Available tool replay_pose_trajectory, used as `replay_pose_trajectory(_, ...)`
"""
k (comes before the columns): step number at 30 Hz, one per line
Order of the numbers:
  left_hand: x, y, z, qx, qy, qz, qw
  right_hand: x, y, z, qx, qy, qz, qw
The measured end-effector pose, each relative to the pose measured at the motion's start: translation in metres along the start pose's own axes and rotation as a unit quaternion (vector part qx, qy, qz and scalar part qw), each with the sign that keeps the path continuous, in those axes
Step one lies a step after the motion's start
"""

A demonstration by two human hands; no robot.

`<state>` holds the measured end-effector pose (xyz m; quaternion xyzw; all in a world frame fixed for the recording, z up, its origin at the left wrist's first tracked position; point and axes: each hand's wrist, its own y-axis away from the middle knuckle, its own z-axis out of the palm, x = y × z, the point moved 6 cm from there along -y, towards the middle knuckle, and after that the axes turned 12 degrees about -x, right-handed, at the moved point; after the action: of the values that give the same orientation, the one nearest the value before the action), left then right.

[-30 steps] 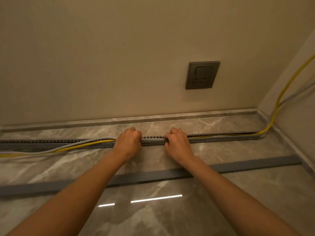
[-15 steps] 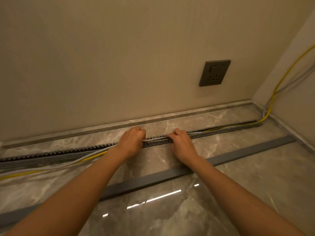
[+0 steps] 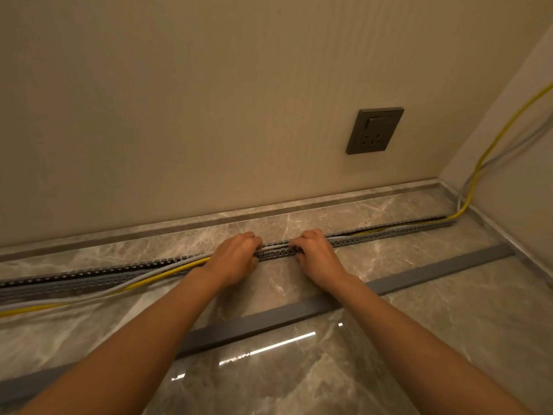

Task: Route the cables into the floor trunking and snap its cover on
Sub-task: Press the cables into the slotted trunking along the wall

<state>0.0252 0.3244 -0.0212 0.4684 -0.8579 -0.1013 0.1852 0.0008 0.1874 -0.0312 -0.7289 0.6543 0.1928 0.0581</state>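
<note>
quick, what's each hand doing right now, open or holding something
left hand: fingers curled over the cables at the trunking
right hand: fingers curled over the cables too

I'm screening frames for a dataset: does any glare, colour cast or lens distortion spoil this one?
Head view: dim, warm yellowish cast overall; white glare streaks on the glossy floor, clear of the cables; wide-angle distortion bows the trunking and skirting; left hand and right hand look sharp.

left hand [image 3: 233, 259]: fingers [image 3: 253, 238] curled on trunking [image 3: 276, 252] | right hand [image 3: 317, 256]: same | both arms outstretched
</note>
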Motion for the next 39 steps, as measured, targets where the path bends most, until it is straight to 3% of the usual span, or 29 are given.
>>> replay_pose_trajectory(9, 0.010, -0.007, 0.001, 0.064, 0.034, -0.040, 0.997, 0.017, 0.001, -0.017, -0.019, -0.091, 0.011, 0.996)
replay_pose_trajectory(16, 0.022, -0.015, -0.009, 0.074, -0.037, -0.056, 0.995, 0.037, 0.012, -0.019, 0.003, 0.030, 0.034, 0.999)
replay_pose_trajectory(24, 0.046, -0.029, 0.009, 0.064, -0.029, -0.046, 0.996, 0.037, 0.014, -0.018, -0.035, 0.038, 0.008, 0.999)
replay_pose_trajectory(30, 0.042, -0.022, 0.011, 0.041, 0.021, -0.004, 0.999, 0.030, 0.013, -0.017, 0.020, 0.037, 0.000, 0.999)
replay_pose_trajectory(32, 0.039, -0.013, 0.005, 0.068, 0.028, 0.004, 0.997, 0.025, 0.013, -0.016, 0.041, 0.051, -0.007, 0.998)
replay_pose_trajectory(36, 0.015, 0.009, -0.012, 0.132, 0.016, -0.059, 0.989, 0.014, 0.008, -0.019, 0.064, 0.049, -0.028, 0.996)
replay_pose_trajectory(39, -0.019, 0.026, -0.012, 0.099, 0.005, -0.120, 0.988, -0.009, 0.000, -0.015, 0.045, 0.029, -0.051, 0.997)
